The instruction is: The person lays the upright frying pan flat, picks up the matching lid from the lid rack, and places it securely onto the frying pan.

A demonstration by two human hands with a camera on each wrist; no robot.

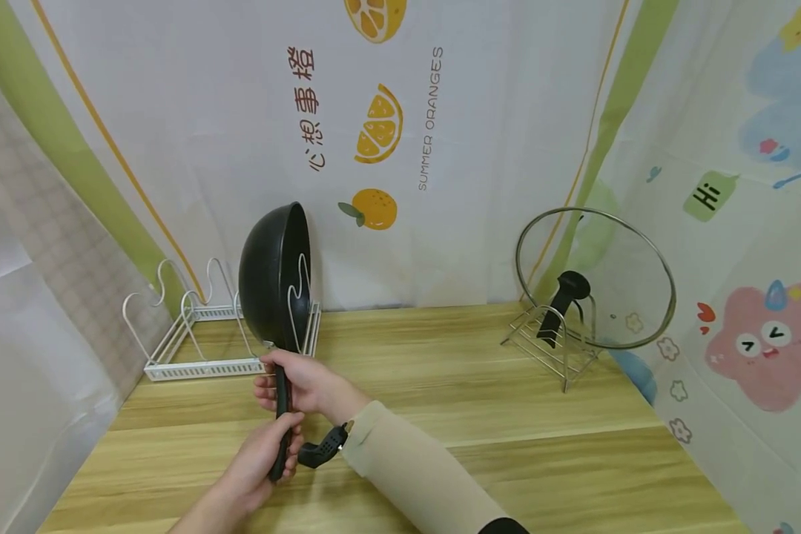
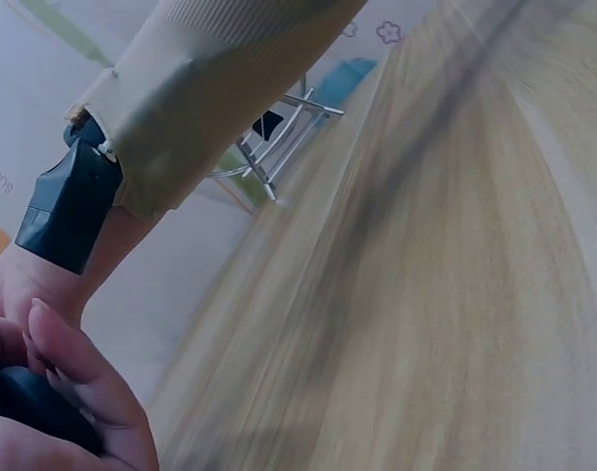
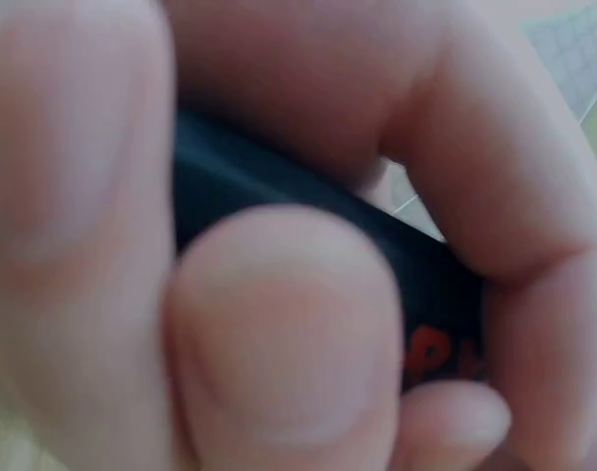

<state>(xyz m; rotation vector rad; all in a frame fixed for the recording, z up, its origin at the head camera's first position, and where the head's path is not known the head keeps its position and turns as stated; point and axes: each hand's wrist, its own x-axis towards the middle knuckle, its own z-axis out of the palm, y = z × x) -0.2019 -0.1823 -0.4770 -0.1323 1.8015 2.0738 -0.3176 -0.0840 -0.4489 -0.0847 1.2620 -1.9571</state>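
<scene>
A black wok (image 1: 263, 274) stands on its side at the right end of a white wire rack (image 1: 203, 368), its opening turned right. One wavy wire of the rack shows in front of the opening. My right hand (image 1: 310, 382) grips the wok's black handle (image 1: 282, 397) close to the bowl. Lower down, my left hand (image 1: 260, 452) holds the end of the same handle. The right wrist view is filled by curled fingers (image 3: 289, 334) around the dark handle, which bears red lettering. In the left wrist view, the left hand (image 2: 73, 392) wraps round the handle end.
At the right, a glass lid (image 1: 624, 274) with a metal rim and black knob leans in a small metal wire stand (image 1: 564, 363). More upright wire loops of the white rack rise left of the wok. Printed curtains (image 1: 507, 148) close off the wooden table's back and sides.
</scene>
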